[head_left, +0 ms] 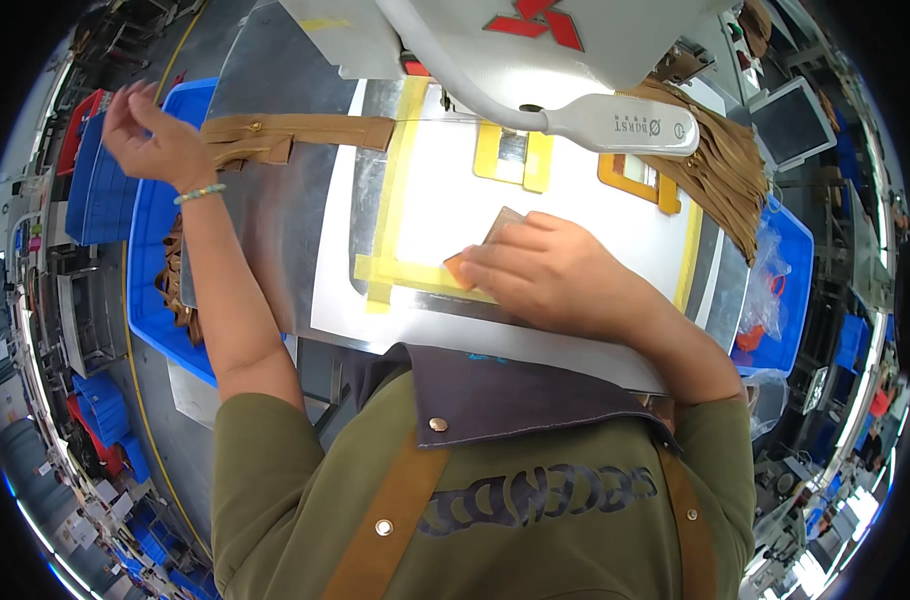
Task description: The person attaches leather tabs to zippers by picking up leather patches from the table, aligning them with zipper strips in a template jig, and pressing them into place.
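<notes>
My left hand (153, 138) is raised at the far left, over the blue bin's edge. Its fingers are loosely bent and apart, with nothing visible in them. Beside it on the metal table lie brown straps (320, 132) with a small brass-coloured fitting; a thin thread runs from their right end toward the sewing machine (565, 50). Over the white work surface (430, 205), my right hand (550, 275) grips a small flat plate (458, 270), orange at its lower left corner and brownish at the top. My fingers hide most of it.
A yellow frame (486, 155) lies under the needle area, with an orange frame (618, 177) to its right. A white lamp (625, 125) hangs low above them. Many brown straps (715, 170) drape at the right. Blue bins stand left (145, 290) and right (797, 270).
</notes>
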The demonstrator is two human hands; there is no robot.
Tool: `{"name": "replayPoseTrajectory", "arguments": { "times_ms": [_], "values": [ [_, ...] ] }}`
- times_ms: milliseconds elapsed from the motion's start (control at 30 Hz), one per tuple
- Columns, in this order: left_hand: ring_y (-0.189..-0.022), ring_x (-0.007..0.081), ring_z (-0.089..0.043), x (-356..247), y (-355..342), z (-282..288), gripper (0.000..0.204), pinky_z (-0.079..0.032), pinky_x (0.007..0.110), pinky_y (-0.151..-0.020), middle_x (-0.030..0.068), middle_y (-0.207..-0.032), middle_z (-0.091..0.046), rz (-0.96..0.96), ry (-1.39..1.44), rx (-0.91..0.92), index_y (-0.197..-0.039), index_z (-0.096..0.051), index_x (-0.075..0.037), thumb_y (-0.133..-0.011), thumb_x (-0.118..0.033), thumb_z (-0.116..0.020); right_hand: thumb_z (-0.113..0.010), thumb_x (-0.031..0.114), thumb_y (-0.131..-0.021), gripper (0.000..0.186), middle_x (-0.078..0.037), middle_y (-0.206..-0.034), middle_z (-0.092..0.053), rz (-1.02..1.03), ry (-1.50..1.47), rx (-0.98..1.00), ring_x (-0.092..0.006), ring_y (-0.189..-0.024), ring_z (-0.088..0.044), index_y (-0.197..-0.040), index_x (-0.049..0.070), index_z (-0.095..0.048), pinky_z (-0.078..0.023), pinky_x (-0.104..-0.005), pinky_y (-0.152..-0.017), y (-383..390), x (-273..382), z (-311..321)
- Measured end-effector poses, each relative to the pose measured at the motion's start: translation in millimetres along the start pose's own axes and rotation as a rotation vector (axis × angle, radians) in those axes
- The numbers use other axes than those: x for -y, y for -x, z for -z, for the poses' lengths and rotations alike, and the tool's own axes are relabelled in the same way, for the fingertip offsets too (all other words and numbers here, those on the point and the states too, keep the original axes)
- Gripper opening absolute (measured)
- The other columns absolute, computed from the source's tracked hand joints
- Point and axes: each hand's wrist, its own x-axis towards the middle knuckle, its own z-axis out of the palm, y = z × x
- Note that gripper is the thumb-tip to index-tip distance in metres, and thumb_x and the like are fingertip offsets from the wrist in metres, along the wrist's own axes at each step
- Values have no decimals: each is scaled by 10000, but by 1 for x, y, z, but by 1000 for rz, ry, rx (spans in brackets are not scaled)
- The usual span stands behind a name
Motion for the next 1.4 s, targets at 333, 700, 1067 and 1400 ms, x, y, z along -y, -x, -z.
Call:
{"name": "replayPoseTrajectory", "arguments": {
  "times_ms": [333,700,1067,1400],
  "values": [
    [-778,213,-686,-178,101,-38,363,-560,319,-671,42,-933,-694,-410,335,1066,-992,-703,-107,-824,-367,-892,-683,81,-1015,151,-92,-959,-772,-713,-699,-313,-168,-821,-724,-1084,-35,-750,-581,-300,-743,12,-33,31],
    [-776,196,-720,-170,119,-43,328,-571,310,-696,72,-931,-746,-55,437,1258,-1125,-753,-62,-820,-51,-873,-702,182,-1033,205,-61,-903,-724,-847,-1088,-294,-164,-874,-724,-1072,-17,-730,-587,-315,-773,19,-56,30],
    [-920,237,-714,-160,113,-47,256,-606,337,-741,48,-1049,-710,-508,449,1081,-1048,-718,-53,-803,-14,-777,-731,218,-934,228,-65,-790,-699,-395,211,-56,-293,-770,-669,-780,50,-710,-544,-428,-663,29,-60,17],
    [-934,197,-721,-160,119,-56,317,-589,311,-725,57,-1075,-758,-680,244,1169,-1112,-787,-36,-797,-38,-754,-640,174,-1015,293,-201,-1084,-763,-793,-497,-434,-285,-965,-733,-1190,-51,-710,-592,-403,-853,29,-69,14]
  ]
}}
